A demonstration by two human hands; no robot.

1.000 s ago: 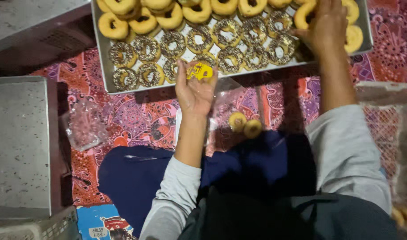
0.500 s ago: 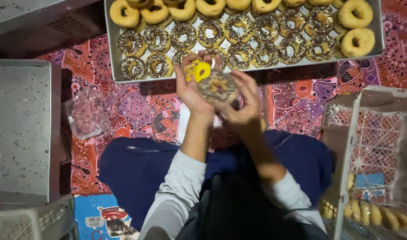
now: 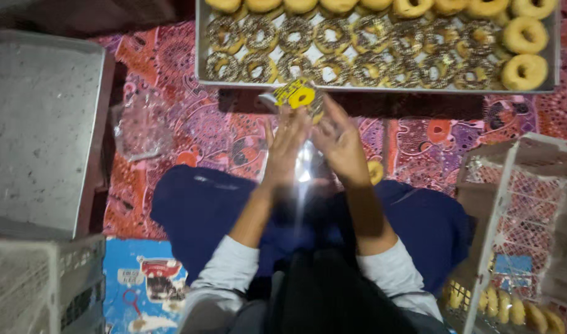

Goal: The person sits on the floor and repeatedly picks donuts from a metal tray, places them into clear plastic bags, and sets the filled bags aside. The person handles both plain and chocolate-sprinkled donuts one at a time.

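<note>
Bare left hand and right hand, forearms uncovered. Light grey long sleeves pushed up near the elbows; dark navy trousers over folded legs; black cloth at the lap.

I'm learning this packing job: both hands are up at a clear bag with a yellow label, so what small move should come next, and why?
Probably press the bag's mouth shut under the yellow label. Both the left hand and the right hand already meet at the clear bag, held just short of the tray of doughnuts. Motion blur hides whether a doughnut sits inside and how firm either grip is.
</note>
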